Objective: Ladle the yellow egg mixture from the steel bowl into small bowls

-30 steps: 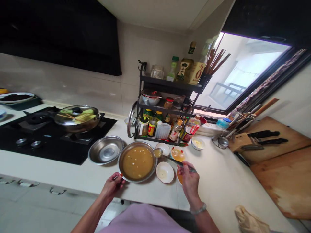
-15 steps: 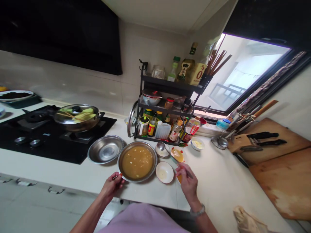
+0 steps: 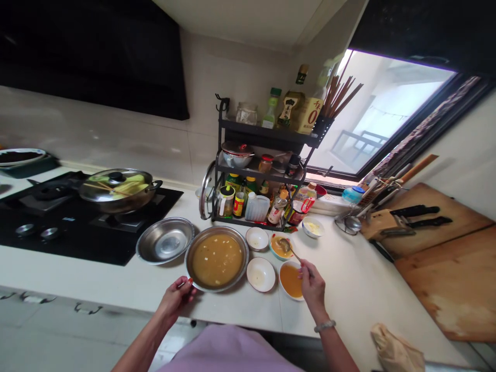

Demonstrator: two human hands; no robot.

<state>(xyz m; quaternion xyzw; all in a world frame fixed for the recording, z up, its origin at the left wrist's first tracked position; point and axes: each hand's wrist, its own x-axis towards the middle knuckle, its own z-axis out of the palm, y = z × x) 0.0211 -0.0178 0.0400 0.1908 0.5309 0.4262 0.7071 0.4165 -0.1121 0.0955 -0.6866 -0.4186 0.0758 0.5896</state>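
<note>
A wide steel basin (image 3: 217, 258) of yellow-brown liquid sits near the counter's front edge. My left hand (image 3: 178, 295) is closed on its near-left rim. My right hand (image 3: 312, 283) is closed on the handle of a metal spoon (image 3: 289, 248). The spoon's bowl rests in a small bowl (image 3: 281, 247) of orange sauce. Just left of that hand stands another bowl (image 3: 291, 280) of orange liquid. Two white, nearly empty bowls, one near (image 3: 261, 274) and one farther back (image 3: 257, 238), stand between the basin and the sauce bowls.
An empty steel basin (image 3: 165, 242) lies left of the full one. A lidded pan (image 3: 116, 190) sits on the black hob (image 3: 58, 243). A black rack (image 3: 259, 170) of bottles and jars stands behind. Wooden boards (image 3: 449, 258), knives and a small bowl (image 3: 313, 226) are at right.
My right hand carried the spoon from above the full basin's rim rightwards over the far white bowl and lowered it into the orange sauce bowl. My left hand stayed on the basin's rim.
</note>
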